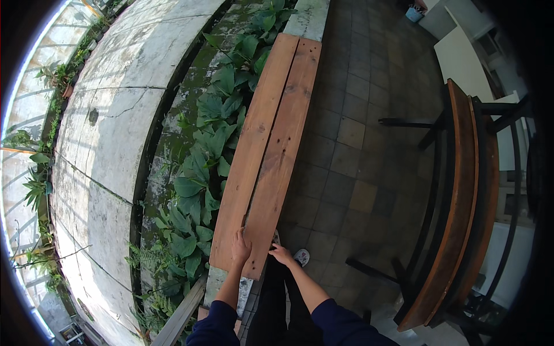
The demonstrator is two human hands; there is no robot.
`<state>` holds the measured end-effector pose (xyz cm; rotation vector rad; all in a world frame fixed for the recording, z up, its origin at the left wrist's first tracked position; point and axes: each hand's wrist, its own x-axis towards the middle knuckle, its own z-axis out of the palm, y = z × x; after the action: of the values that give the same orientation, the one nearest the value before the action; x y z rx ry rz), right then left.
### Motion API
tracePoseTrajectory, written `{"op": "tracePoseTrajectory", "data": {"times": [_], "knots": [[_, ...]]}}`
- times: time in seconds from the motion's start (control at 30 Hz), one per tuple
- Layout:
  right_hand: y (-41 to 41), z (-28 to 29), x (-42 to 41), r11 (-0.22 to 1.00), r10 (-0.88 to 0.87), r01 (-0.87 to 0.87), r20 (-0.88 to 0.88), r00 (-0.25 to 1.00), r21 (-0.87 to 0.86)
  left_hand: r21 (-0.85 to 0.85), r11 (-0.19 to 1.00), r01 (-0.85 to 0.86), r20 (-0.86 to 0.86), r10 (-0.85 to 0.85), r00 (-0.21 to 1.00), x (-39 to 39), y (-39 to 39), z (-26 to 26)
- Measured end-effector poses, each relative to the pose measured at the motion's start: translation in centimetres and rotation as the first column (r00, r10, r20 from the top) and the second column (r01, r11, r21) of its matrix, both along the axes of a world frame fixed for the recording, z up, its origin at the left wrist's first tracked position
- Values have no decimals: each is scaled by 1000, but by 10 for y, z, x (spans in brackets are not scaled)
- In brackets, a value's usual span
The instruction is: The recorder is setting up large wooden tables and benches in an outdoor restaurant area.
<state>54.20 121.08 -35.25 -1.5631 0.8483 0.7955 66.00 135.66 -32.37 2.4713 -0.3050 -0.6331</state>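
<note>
A long top of two reddish-brown wooden planks [264, 151] lies along a low concrete ledge, with a dark narrow gap between the boards. Near its close end my left hand [241, 248] rests on the wood, its fingertips at the gap. Beside the planks' right edge is my right hand [281, 254], its fingers partly curled; whether they touch the edge or hold anything is too small to tell. Small dark holes mark the right plank.
Leafy green plants [216, 138] grow along the planks' left side, beyond them a concrete slab [117, 112]. A tiled floor [346, 164] lies to the right, with a dark-framed wooden table [461, 207] farther right. A loose wooden beam [181, 313] leans at lower left.
</note>
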Motion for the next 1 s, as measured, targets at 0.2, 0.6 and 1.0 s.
{"op": "tracePoseTrajectory", "data": {"times": [0.2,0.6,1.0], "knots": [[-21,52,0,996,22,-19,38,999,-84,7,969,247,-451,-217,866,-54,-1,14],[-139,166,-43,920,-339,390,441,831,-26,-296,951,94,-419,-218,881,12,-26,119],[-200,189,-272,401,-883,899,187,431,-177,34,958,285,-456,-239,857,56,-153,126]]}}
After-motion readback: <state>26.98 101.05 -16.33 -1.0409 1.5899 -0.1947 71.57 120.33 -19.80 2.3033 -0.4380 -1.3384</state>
